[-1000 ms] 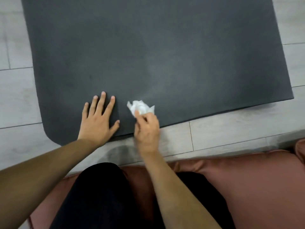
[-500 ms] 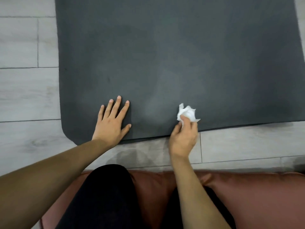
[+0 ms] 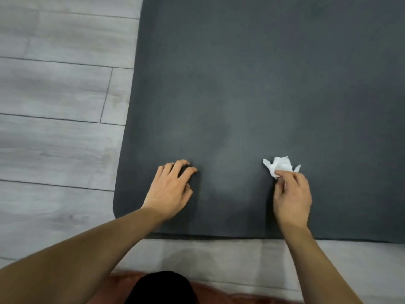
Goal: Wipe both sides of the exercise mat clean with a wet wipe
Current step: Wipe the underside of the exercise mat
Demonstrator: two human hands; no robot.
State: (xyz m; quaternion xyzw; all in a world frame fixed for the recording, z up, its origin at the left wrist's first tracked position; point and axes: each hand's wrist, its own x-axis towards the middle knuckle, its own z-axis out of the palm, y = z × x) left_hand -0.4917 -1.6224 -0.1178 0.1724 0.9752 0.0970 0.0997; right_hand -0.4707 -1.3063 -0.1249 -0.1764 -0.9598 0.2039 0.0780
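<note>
Exercise mat (image 3: 263, 84): dark grey, flat on the floor (image 3: 54, 95), stretching forward and rightward from both hands.
Right hand (image 3: 292, 195): pinches the crumpled wet wipe (image 3: 280, 166) against the mat near its front edge.
Left hand (image 3: 169, 189): fingers bent, tips resting on the mat by its left corner, holding nothing; unwiped area lies nearer the right hand.

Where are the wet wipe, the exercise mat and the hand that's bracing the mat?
wet wipe (image 3: 281, 166), head view, on the crumpled white wad above the fingers.
exercise mat (image 3: 252, 84), head view, on its bare dark surface.
left hand (image 3: 169, 189), head view, on the back of the hand.
</note>
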